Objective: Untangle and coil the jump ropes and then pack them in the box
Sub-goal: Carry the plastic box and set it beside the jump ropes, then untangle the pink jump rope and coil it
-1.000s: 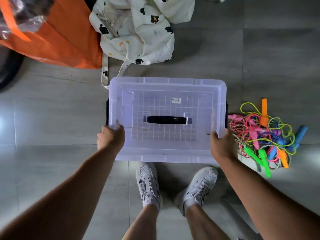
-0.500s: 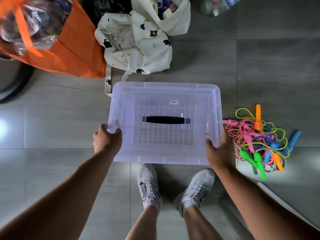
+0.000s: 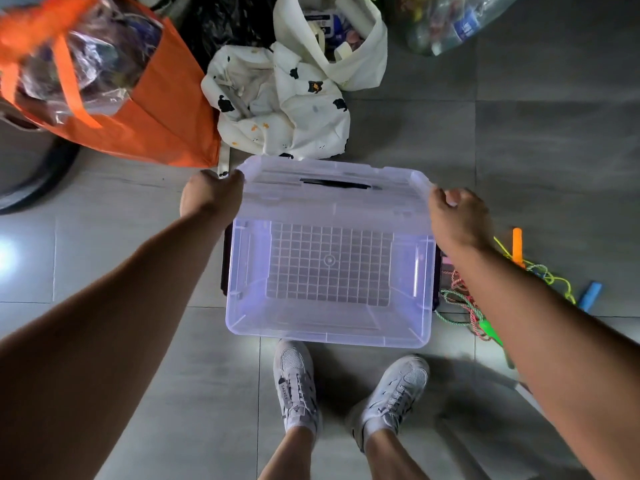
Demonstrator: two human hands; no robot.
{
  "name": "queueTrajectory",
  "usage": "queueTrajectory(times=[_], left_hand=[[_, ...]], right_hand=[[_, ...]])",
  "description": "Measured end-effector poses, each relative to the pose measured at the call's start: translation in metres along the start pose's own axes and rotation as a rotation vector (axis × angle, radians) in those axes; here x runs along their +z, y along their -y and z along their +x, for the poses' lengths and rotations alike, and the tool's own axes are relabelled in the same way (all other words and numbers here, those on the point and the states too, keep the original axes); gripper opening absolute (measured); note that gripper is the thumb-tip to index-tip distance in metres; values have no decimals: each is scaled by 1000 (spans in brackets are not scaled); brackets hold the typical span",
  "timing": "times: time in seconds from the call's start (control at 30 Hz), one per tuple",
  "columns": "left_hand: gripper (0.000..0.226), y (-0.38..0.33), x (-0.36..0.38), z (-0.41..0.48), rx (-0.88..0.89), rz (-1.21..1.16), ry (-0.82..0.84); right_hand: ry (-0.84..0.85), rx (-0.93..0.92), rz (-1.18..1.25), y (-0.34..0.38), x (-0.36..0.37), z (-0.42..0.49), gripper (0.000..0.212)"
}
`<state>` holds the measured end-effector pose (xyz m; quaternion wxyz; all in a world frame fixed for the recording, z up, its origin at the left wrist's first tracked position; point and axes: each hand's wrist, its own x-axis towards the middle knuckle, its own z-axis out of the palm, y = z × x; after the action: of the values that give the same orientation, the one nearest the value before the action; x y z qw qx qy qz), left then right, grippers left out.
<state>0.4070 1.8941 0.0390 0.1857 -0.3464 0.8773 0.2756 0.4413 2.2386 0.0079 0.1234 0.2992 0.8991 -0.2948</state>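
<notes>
With left hand [image 3: 211,199] and right hand [image 3: 457,216] clutching lid [image 3: 332,202] ends, opening box [image 3: 329,323]; untangling not begun. Next: park lid aside, reach right for ropes [image 3: 460,299].

Grey tiled floor [image 3: 519,133]: clear box [image 3: 325,329] centre; tangled jump ropes [image 3: 460,303] right edge; orange bag [image 3: 166,133] upper left; cloth bag [image 3: 294,116] top centre.

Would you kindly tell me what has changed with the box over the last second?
The left hand and right hand have lifted the lid off the box and tilted it toward the far side, gripping its ends; the box now lies open. The box stays on the floor, the jump ropes still tangled to its right.
</notes>
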Motion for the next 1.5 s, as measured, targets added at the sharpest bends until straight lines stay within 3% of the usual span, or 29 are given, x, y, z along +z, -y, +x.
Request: queueTrajectory(times=[0.1, 0.27, 0.33, 0.43, 0.7, 0.83, 1.0, 1.17, 1.37, 1.5], left_hand=[[44, -12, 10, 24, -7, -16, 11], [35, -11, 40, 48, -19, -56, 14], [43, -5, 52, 53, -26, -78, 20], [60, 9, 66, 60, -6, -102, 30], [71, 25, 83, 69, 106, 42, -13], [72, 13, 86, 51, 229, 128, -57], [57, -3, 77, 5, 436, 191, -63], [44, -20, 66, -58, 391, 96, 174], [40, -33, 73, -154, 415, 188, 350], [42, -42, 86, -219, 458, 229, 441]], right_hand=[[7, 60, 27, 8, 19, 36, 40], [-23, 37, 143, 3, 53, 69, 40], [-32, 18, 151, -4, 66, 73, 35], [-27, -24, 149, -14, 81, 76, 40], [-86, -85, 103, -23, 94, 75, 65], [-215, -247, 37, -24, 86, 61, 63], [-220, -345, -1, -34, 63, 19, 45], [-14, -219, -2, -57, 19, -43, 41], [-109, -184, 40, -106, -46, -125, 23], [-123, -93, 71, -153, -85, -167, 27]])
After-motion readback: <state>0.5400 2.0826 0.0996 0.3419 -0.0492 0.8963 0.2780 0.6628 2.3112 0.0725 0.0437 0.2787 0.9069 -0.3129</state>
